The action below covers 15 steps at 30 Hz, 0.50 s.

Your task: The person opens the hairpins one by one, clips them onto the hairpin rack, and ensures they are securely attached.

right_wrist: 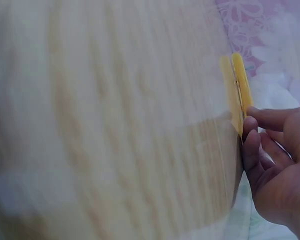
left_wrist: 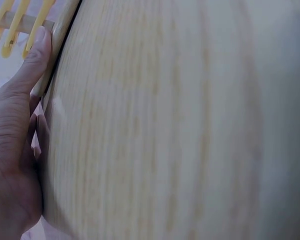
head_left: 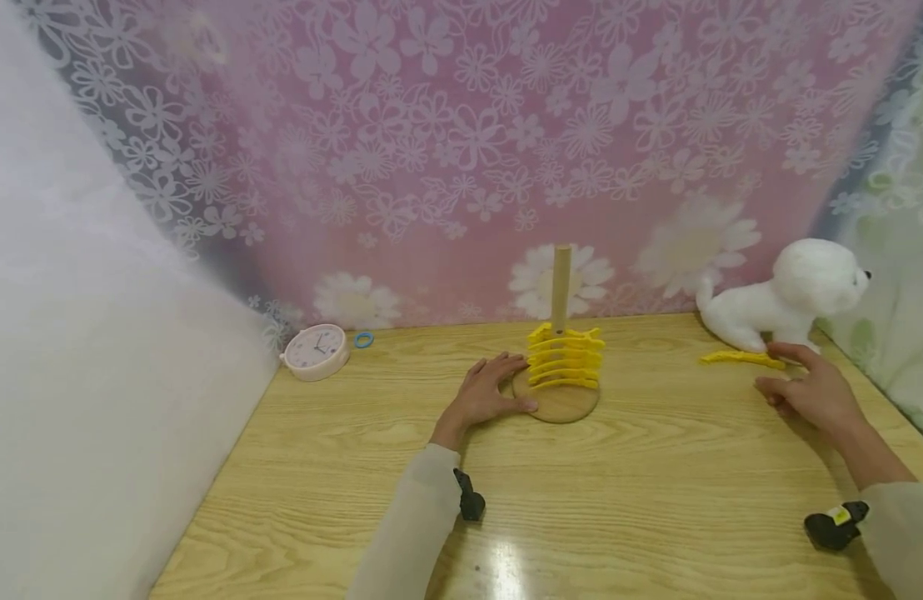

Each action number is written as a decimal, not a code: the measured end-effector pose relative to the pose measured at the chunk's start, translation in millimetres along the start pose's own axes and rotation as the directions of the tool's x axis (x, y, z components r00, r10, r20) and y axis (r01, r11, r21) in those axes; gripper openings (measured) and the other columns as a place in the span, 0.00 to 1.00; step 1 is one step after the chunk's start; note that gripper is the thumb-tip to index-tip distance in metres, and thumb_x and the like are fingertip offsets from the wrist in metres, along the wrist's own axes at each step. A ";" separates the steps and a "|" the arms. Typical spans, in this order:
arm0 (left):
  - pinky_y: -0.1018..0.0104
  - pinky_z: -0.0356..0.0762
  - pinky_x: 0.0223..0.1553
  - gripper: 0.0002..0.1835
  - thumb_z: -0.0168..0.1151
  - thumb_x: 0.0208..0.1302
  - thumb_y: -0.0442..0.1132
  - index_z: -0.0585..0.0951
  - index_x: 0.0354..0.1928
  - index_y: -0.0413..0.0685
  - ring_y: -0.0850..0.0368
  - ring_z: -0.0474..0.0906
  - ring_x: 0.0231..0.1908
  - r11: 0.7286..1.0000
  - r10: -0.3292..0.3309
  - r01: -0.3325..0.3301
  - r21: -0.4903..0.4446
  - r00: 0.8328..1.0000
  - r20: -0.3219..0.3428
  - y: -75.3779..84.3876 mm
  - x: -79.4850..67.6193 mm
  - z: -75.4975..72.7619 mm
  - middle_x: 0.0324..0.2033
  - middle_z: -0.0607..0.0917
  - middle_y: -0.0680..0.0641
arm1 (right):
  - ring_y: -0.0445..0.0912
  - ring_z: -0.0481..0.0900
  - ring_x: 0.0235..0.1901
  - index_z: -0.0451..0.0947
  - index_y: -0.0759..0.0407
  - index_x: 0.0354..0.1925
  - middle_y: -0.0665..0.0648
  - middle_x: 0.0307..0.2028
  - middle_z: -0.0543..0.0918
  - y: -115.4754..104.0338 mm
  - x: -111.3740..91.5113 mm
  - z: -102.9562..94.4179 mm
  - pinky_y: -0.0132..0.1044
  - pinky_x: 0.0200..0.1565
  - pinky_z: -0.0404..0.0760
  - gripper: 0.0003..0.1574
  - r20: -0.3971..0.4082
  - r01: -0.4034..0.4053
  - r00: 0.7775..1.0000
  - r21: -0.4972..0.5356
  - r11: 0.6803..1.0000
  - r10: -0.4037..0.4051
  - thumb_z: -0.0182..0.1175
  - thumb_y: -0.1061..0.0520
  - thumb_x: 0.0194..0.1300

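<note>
A wooden stand with a round base [head_left: 562,407] and an upright post [head_left: 561,287] carries several slim, curved yellow plastic pieces [head_left: 565,358], stacked on the post one above another. My left hand [head_left: 487,392] holds the base's left edge, its thumb at the front and its fingers toward the back; the left wrist view shows the thumb [left_wrist: 37,52] against the base. Over on the right, a single yellow piece [head_left: 739,357] lies on the table. At its right end is my right hand [head_left: 814,396], with a fingertip touching it [right_wrist: 240,85] and thumb apart from the index finger.
A white plush dog [head_left: 780,296] sits behind the loose yellow piece. At the back left are a pink round clock [head_left: 315,352] and a small blue ring [head_left: 364,340]. Floral cloth [head_left: 461,167] hangs behind the wooden table [head_left: 619,517], and a white wall [head_left: 94,333] stands at left.
</note>
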<state>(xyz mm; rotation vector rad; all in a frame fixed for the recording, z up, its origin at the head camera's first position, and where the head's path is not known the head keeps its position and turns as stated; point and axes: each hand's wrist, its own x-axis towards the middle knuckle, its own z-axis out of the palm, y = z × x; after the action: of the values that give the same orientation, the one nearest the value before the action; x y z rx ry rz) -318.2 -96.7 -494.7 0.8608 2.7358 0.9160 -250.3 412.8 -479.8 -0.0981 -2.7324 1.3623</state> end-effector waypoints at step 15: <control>0.54 0.34 0.81 0.46 0.70 0.64 0.63 0.64 0.80 0.62 0.59 0.47 0.81 1.000 -0.012 0.012 0.011 1.000 0.004 0.3 1.0 1.2 0.79 0.63 0.56 | 0.44 0.73 0.19 0.70 0.47 0.64 0.54 0.21 0.79 -2.8 -7.6 2.4 0.38 0.22 0.72 0.25 0.057 0.051 0.997 0.021 0.998 -0.052 0.66 0.52 0.74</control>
<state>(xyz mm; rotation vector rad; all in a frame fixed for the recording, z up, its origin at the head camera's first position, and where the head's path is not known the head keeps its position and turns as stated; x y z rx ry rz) -318.5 -95.4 -495.5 0.8456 2.7424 0.8973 -243.0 408.5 -479.3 0.0137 -2.7471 1.3993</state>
